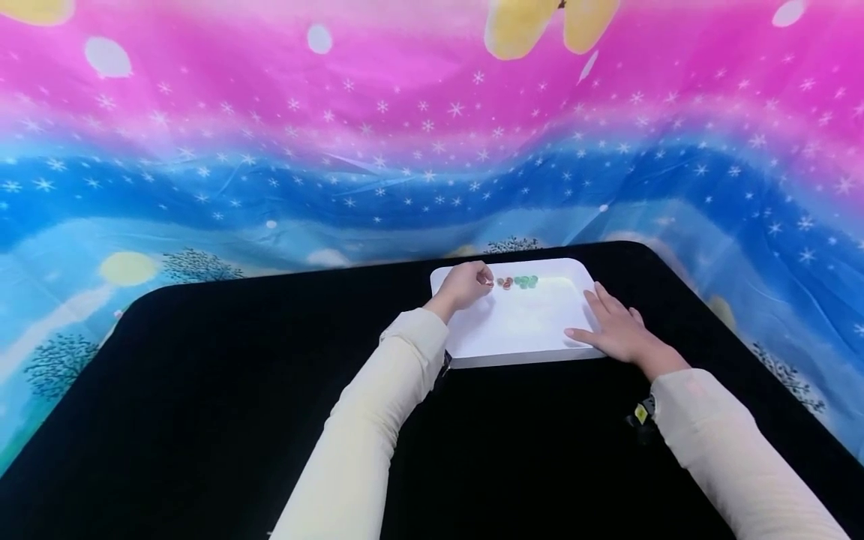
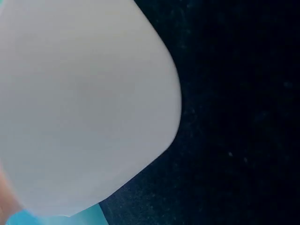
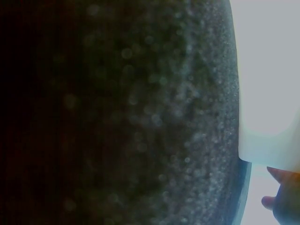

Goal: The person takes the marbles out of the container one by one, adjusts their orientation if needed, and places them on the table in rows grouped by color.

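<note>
A white shallow tray lies near the far side of the table. Inside it, along the back, a cluster of green, clear-looking round pieces sits beside a few reddish-brown ones. My left hand reaches over the tray's left part, thumb and fingertips pinching a small reddish piece at the left end of that row. The right hand rests on the right rim with fingers spread and thumb over the tray's edge. In the right wrist view its fingers show at the lower right, by the tray.
Black cloth covers the table, which has rounded far corners. A pink and blue printed curtain hangs right behind it. A small dark device with a yellow mark is at the right wrist.
</note>
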A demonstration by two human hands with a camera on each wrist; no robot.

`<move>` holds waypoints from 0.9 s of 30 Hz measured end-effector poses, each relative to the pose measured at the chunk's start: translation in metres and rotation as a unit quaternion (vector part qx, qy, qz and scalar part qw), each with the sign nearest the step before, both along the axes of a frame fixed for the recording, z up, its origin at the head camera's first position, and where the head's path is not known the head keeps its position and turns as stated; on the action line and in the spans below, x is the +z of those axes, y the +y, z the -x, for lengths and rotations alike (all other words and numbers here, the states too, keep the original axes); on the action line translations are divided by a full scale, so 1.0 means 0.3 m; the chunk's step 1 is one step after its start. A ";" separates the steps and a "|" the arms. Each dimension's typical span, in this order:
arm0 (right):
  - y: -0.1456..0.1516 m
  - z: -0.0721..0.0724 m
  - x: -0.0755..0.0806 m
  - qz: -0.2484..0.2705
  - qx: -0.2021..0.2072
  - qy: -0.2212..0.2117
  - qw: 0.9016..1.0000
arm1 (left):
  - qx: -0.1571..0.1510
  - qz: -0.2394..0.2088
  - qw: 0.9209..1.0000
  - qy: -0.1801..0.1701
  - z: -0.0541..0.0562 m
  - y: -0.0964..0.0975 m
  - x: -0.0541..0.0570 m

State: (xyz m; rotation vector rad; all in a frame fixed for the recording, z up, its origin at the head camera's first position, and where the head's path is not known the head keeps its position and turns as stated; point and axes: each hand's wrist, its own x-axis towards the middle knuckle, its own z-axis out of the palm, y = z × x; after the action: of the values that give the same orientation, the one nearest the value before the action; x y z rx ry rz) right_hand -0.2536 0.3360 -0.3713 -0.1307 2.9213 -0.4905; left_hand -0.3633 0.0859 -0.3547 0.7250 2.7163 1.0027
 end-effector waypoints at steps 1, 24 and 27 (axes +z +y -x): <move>0.001 0.000 -0.001 0.000 0.001 -0.001 1.000 | -0.001 -0.005 1.000 -0.001 -0.002 -0.003 0.004; -0.007 -0.005 -0.002 0.010 0.003 -0.003 1.000 | 0.035 -0.074 0.996 -0.034 -0.028 -0.178 0.043; -0.008 -0.006 0.000 0.012 0.005 -0.001 1.000 | 0.039 -0.076 0.996 -0.035 -0.028 -0.193 0.046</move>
State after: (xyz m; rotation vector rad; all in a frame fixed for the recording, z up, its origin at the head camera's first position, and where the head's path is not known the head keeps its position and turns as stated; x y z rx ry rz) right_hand -0.2517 0.3337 -0.3712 -0.1481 2.9121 -0.5226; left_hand -0.3549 0.0278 -0.3410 0.5986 2.6488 1.2386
